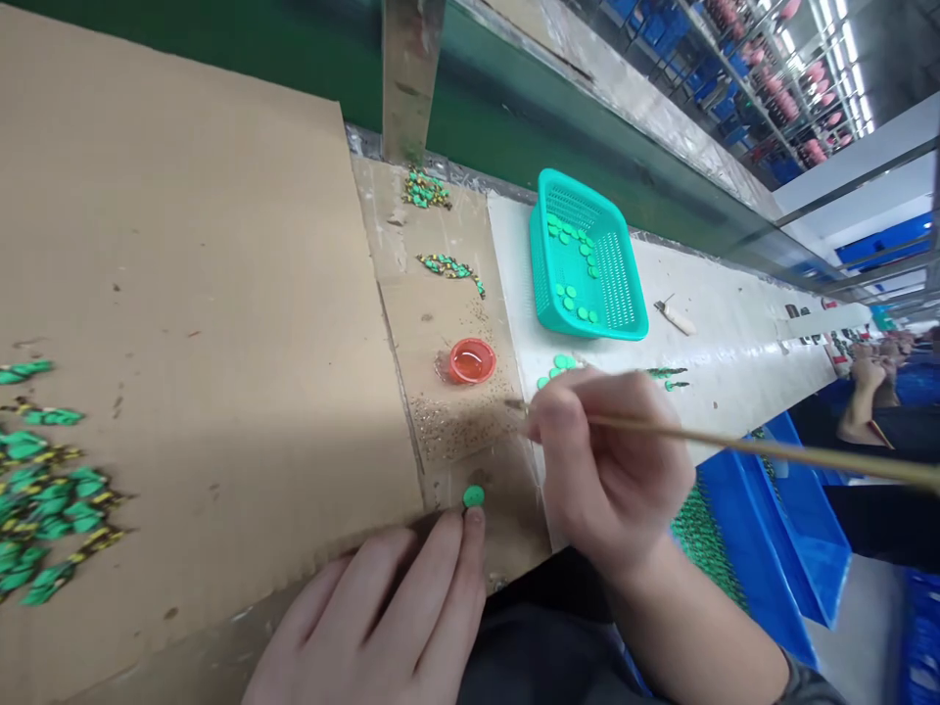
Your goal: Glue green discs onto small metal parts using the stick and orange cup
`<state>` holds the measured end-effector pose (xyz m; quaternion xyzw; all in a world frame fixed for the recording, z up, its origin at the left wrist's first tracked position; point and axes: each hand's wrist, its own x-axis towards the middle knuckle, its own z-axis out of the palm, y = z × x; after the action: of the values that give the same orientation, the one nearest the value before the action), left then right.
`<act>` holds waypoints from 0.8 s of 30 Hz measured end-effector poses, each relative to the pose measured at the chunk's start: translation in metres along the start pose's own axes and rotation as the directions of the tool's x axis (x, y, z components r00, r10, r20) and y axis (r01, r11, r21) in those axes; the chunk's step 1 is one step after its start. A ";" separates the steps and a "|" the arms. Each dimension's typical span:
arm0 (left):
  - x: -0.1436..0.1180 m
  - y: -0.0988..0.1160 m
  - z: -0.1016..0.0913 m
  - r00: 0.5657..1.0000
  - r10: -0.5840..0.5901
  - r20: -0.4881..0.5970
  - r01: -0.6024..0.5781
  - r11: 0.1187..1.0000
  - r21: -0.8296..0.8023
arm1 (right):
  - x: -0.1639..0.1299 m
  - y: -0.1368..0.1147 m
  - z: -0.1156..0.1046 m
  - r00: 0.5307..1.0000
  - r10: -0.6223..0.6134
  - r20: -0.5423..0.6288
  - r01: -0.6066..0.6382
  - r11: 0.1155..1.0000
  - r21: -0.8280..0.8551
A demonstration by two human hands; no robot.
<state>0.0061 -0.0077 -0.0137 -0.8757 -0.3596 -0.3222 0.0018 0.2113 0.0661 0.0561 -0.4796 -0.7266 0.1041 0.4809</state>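
Left hand (pixel 389 617), right hand (pixel 613 465) near cup (pixel 474 378) of liquid (pixel 468 364), basket (pixel 544 269) of discs (pixel 569 305)

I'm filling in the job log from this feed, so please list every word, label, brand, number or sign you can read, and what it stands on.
No readable text anywhere in view.
Green disc, red cup and basket: no lettering shows.
Thin stick and small tool: any marks are too small or blurred to read.
Far background: too blurred to tell.
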 end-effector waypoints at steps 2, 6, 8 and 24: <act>-0.001 0.002 0.001 1.000 -0.023 -0.018 0.023 0.999 -0.028 | -0.022 -0.008 -0.006 0.999 -0.018 0.027 0.018 1.000 0.016; -0.001 0.004 0.002 0.999 -0.033 -0.023 0.033 0.999 -0.025 | -0.059 -0.017 -0.008 0.998 0.000 0.064 -0.003 0.999 0.053; -0.001 0.004 0.002 1.000 -0.011 -0.005 0.011 1.000 -0.010 | -0.068 -0.017 -0.005 0.999 -0.002 0.053 -0.001 0.998 0.060; -0.001 0.004 -0.002 1.000 -0.026 0.001 0.026 0.998 -0.053 | -0.073 -0.014 -0.001 0.997 0.047 0.059 -0.052 0.996 0.076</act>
<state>0.0070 -0.0117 -0.0112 -0.8709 -0.3622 -0.3312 -0.0257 0.2089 0.0007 0.0216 -0.4751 -0.7234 0.1580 0.4754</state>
